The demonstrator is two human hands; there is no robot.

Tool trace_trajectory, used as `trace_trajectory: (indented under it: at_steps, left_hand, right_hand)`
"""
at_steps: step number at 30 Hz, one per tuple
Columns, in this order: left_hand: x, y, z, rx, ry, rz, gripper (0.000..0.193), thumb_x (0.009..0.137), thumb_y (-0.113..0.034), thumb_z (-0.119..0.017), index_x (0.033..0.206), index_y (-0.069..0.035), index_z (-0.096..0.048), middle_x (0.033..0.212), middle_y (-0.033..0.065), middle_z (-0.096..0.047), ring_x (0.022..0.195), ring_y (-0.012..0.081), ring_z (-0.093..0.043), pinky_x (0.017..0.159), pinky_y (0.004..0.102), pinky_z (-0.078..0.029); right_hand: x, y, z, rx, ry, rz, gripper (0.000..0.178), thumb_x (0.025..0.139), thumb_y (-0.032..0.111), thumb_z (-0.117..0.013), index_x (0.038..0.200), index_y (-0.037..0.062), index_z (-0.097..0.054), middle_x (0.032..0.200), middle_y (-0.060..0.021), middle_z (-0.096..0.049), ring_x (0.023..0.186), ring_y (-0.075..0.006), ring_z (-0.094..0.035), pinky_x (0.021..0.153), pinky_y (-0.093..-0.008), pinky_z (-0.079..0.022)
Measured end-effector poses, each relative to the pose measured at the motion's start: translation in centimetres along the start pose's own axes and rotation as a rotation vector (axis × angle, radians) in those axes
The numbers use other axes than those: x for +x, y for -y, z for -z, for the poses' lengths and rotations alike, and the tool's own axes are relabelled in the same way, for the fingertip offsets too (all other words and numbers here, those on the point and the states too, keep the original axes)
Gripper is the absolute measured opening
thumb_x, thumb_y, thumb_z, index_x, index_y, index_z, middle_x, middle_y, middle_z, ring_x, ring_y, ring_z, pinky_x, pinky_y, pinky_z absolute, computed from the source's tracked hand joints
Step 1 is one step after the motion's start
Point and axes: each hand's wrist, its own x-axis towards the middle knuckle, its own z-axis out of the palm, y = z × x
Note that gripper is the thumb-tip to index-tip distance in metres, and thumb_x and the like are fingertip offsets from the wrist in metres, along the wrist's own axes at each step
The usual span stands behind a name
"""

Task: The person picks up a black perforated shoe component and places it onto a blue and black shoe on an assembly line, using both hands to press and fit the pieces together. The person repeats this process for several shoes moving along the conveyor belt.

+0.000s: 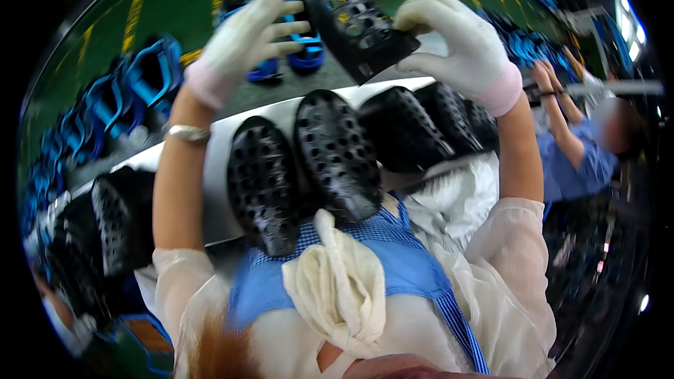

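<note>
My right hand point(460, 45), in a white glove with a pink cuff, pinches one end of a black perforated shoe piece point(351, 17) between thumb and fingers. The piece is held up at a tilt, and yellow and green show through its holes. On its other side is my gloved left hand point(253, 38), open, with fingers spread toward the piece and nothing in them. Two more black perforated shoe pieces point(335, 147) point(263, 179) stand side by side below my hands, near my body. Others like them point(404, 126) sit to the right along a white surface point(217, 144).
Blue strap-like frames point(154, 74) stand in a row at the far left, with more at the far right. The green floor point(175, 10) has yellow lines. Black shoe pieces point(116, 221) lie at left, crumpled white plastic point(456, 200) at right. A person point(583, 144) in blue is at right.
</note>
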Motion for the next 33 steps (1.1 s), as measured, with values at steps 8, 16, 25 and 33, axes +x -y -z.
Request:
trace_trajectory:
  at_steps: [8, 16, 25, 33]
  left_hand:
    - [-3.0, -1.0, -0.5, -0.211, -0.47, -0.308, 0.037, 0.091, -0.037, -0.057, 0.11, -0.006, -0.057, 0.099, 0.0093, -0.063, 0.089, 0.0179, -0.063, 0.079, 0.0301, -0.053]
    - [-2.3, 0.2, 0.9, -0.083, -0.694, -0.461, 0.033, 0.087, -0.04, -0.063, 0.097, -0.008, -0.059, 0.083, -0.0041, -0.055, 0.074, 0.006, -0.054, 0.066, 0.0224, -0.046]
    - [-4.0, 5.6, 7.0, 1.39, -0.412, -0.149, 0.045, 0.08, -0.035, -0.064, 0.112, -0.004, -0.061, 0.105, 0.0151, -0.06, 0.098, 0.0304, -0.058, 0.086, 0.0356, -0.048]
    - [-1.8, 7.5, 5.7, 1.374, -0.438, -0.094, 0.03, 0.083, -0.025, -0.061, 0.108, -0.008, -0.063, 0.103, 0.0158, -0.061, 0.096, 0.0351, -0.058, 0.085, 0.0403, -0.047]
  right_hand:
    - [7.1, 3.4, -8.0, 0.555, 0.207, -0.273, 0.051, 0.078, 0.03, -0.068, 0.116, -0.0016, -0.056, 0.093, -0.0161, -0.065, 0.084, -0.021, -0.065, 0.077, -0.0306, -0.052]
    - [9.0, 2.6, -11.4, 0.285, 0.091, -0.08, 0.041, 0.081, 0.036, -0.063, 0.095, -0.0025, -0.062, 0.077, -0.0186, -0.065, 0.073, -0.0301, -0.065, 0.069, -0.0364, -0.052]
    - [10.2, -1.9, -11.5, -0.034, 0.32, -0.177, 0.04, 0.08, 0.04, -0.057, 0.074, 0.0, -0.059, 0.066, -0.0199, -0.06, 0.067, -0.0365, -0.061, 0.066, -0.0417, -0.05]
    - [16.5, -0.8, -13.2, -0.299, 0.602, -0.174, 0.04, 0.08, 0.036, -0.05, 0.089, 0.0014, -0.068, 0.084, -0.0199, -0.067, 0.081, -0.0332, -0.065, 0.075, -0.0383, -0.052]
